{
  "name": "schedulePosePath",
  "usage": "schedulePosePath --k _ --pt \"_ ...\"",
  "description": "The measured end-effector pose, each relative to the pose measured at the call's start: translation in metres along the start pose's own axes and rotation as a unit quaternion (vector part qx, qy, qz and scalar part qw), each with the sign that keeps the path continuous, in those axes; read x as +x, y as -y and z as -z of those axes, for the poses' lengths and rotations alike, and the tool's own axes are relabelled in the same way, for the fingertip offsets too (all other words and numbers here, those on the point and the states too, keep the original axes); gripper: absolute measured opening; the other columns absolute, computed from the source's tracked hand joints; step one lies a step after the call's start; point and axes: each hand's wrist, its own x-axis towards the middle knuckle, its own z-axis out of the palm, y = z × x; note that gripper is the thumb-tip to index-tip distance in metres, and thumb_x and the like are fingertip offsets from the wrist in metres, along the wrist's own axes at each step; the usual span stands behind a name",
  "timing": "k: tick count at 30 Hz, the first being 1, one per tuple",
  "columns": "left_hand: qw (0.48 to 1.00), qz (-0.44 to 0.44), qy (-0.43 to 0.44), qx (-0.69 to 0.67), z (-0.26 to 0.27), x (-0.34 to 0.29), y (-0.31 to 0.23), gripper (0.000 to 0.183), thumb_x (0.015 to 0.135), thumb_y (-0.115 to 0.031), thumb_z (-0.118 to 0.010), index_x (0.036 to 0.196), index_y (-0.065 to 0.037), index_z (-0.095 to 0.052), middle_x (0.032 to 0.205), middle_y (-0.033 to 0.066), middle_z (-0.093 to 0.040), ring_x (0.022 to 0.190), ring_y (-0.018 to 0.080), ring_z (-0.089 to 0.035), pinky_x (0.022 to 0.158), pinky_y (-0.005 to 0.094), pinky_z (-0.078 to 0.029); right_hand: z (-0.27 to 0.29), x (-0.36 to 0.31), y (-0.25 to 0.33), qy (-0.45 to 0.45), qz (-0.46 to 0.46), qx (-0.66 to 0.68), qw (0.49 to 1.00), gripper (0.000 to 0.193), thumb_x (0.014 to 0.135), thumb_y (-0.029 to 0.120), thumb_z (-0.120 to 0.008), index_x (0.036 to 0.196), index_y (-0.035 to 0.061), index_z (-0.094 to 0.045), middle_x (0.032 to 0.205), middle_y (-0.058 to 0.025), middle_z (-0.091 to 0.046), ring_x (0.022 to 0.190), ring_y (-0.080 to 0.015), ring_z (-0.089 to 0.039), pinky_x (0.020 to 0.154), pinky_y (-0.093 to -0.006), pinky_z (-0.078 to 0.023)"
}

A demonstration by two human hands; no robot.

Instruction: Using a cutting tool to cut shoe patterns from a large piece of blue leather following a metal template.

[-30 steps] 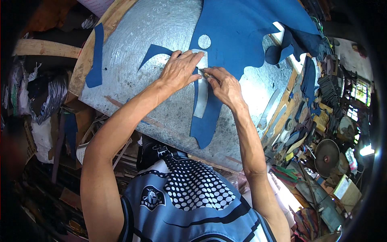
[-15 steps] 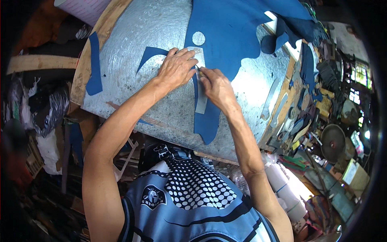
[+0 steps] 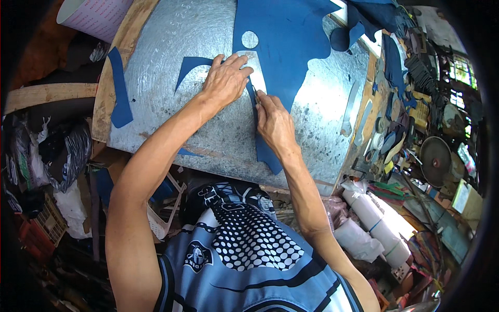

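Right hand (image 3: 275, 122): fingers closed, pinching slim tool (image 3: 257, 95), mostly hidden in grip. Left hand (image 3: 224, 79): palm down, fingers slightly spread, fingertips on pale template (image 3: 258, 78) just ahead of right hand's grip. Template lies on blue sheet (image 3: 286, 41), which stretches ahead of grip and runs beneath it to near side. Curved blue offcut (image 3: 188, 69) just left of left hand's fingers. Metal tabletop (image 3: 169, 122) under sheet; long gray piece (image 3: 351, 106) well right of right hand's grip.
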Motion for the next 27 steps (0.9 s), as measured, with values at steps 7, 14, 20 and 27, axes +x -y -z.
schedulePosePath --k 7,14,20,27 --pt "0.999 0.006 0.026 0.019 0.001 -0.003 -0.01 0.047 0.085 -0.036 -0.071 0.121 -0.006 -0.065 0.139 0.0196 -0.054 0.133 0.0356 -0.048 0.112 0.0573 -0.031 0.004 -0.035 0.01 -0.008 -0.055 0.004 0.998 0.03 0.093 0.007 -0.058 0.122 0.0004 -0.063 0.111 -0.0194 -0.067 0.095 -0.0405 -0.067 0.081 -0.045 -0.055" --pt "0.993 0.033 0.097 0.065 0.005 -0.008 -0.026 0.092 0.071 -0.063 -0.077 0.136 -0.002 -0.053 0.15 0.0228 -0.04 0.143 0.0378 -0.034 0.109 0.0659 -0.03 0.0 -0.067 0.015 -0.022 -0.081 -0.004 0.996 0.031 0.094 0.009 -0.056 0.124 0.0013 -0.061 0.117 -0.0201 -0.065 0.096 -0.0422 -0.067 0.081 -0.0467 -0.055" --pt "0.99 0.04 0.12 0.066 0.005 -0.01 -0.028 0.099 0.07 -0.064 -0.077 0.139 0.0 -0.049 0.151 0.0237 -0.037 0.144 0.0396 -0.031 0.109 0.0691 -0.03 -0.01 -0.101 0.026 -0.021 -0.111 -0.002 0.994 0.033 0.096 0.012 -0.054 0.127 0.0024 -0.059 0.126 -0.0218 -0.061 0.1 -0.044 -0.065 0.083 -0.0487 -0.056" --pt "0.986 0.037 0.145 0.068 0.006 -0.006 -0.03 0.1 0.069 -0.064 -0.077 0.139 0.001 -0.048 0.15 0.0241 -0.037 0.145 0.0403 -0.029 0.108 0.0702 -0.03 -0.015 -0.116 0.033 -0.035 -0.139 0.0 0.99 0.034 0.096 0.013 -0.054 0.128 0.0027 -0.058 0.13 -0.0238 -0.058 0.104 -0.0444 -0.064 0.086 -0.0483 -0.055"
